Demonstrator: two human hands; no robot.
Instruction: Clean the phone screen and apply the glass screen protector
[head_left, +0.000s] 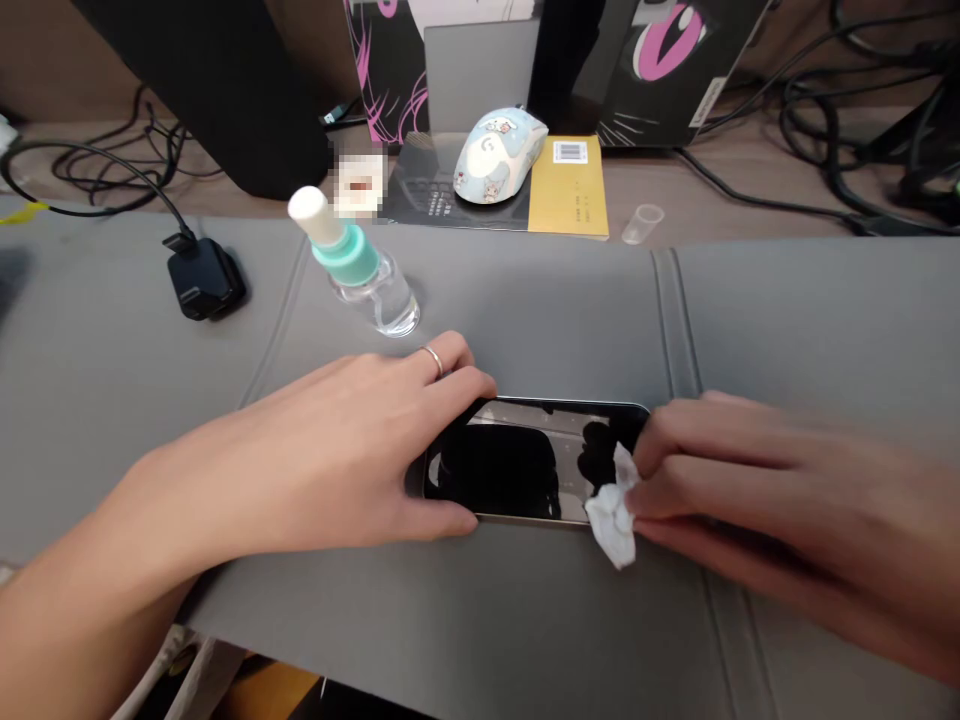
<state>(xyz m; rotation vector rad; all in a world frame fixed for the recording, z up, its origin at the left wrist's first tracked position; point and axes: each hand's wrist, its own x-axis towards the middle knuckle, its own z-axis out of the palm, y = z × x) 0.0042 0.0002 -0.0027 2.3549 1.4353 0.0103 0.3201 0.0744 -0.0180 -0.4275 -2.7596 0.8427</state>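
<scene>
A phone (pixel 517 465) lies flat on the grey desk mat (pixel 517 620), its dark glossy screen facing up and showing reflections. My left hand (pixel 375 440), with a ring on one finger, grips the phone's left end, thumb along the near edge and fingers on the far edge. A crumpled white tissue (pixel 613 525) is pinched in my right hand (pixel 720 480), at the right end of the phone. That hand covers the phone's right end and is slightly blurred. Beyond my left hand stands a clear spray bottle (pixel 375 285) with a mint collar and white top.
Behind the mat, a patterned computer mouse (pixel 499 155) rests on a black and yellow card (pixel 566 190). A small clear cap (pixel 643 223) lies to its right. A black charger (pixel 204 278) with a cable sits at left. Dark boxes and tangled cables (pixel 825 120) line the back.
</scene>
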